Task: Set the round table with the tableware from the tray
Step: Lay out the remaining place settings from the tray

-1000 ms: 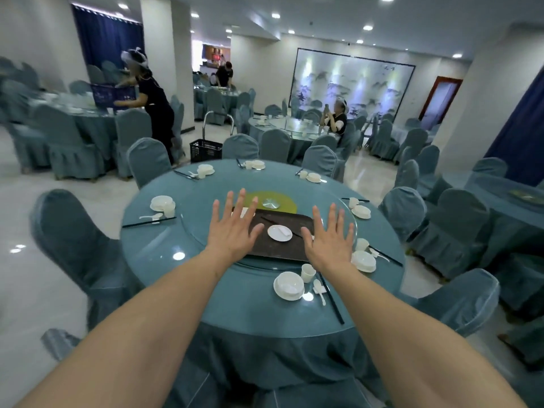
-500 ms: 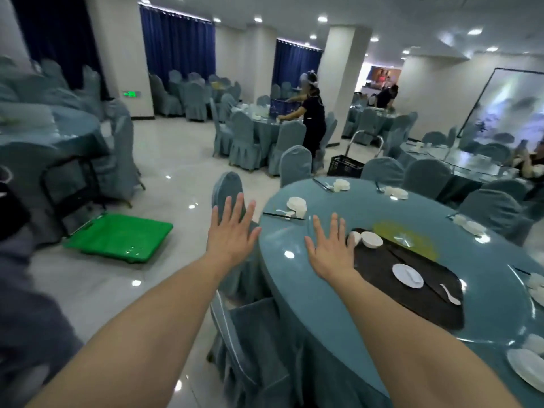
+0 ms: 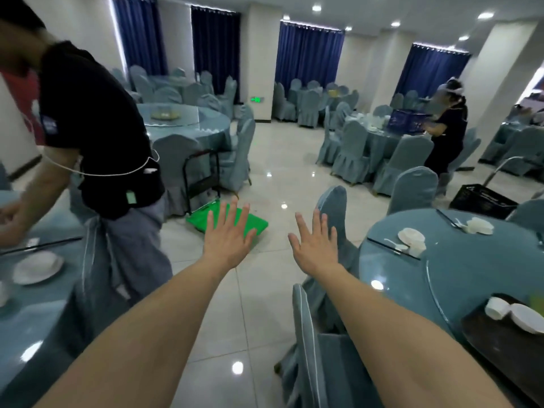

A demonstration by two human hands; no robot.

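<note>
Both the left hand (image 3: 228, 238) and right hand (image 3: 316, 245) hover with fingers spread straight, holding nothing. The round table (image 3: 459, 269), draped in smooth teal cloth, carries a dark rectangular tray (image 3: 500, 346) with two white ceramic dishes (image 3: 527, 318).

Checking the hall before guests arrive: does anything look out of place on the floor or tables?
A green flat cart lies on the aisle tiles among the tables, and a black crate sits on the floor behind the round table. Both hands are empty.

teal round table (image 3: 471, 266), green cart (image 3: 203, 220), white plates (image 3: 411, 234)
</note>
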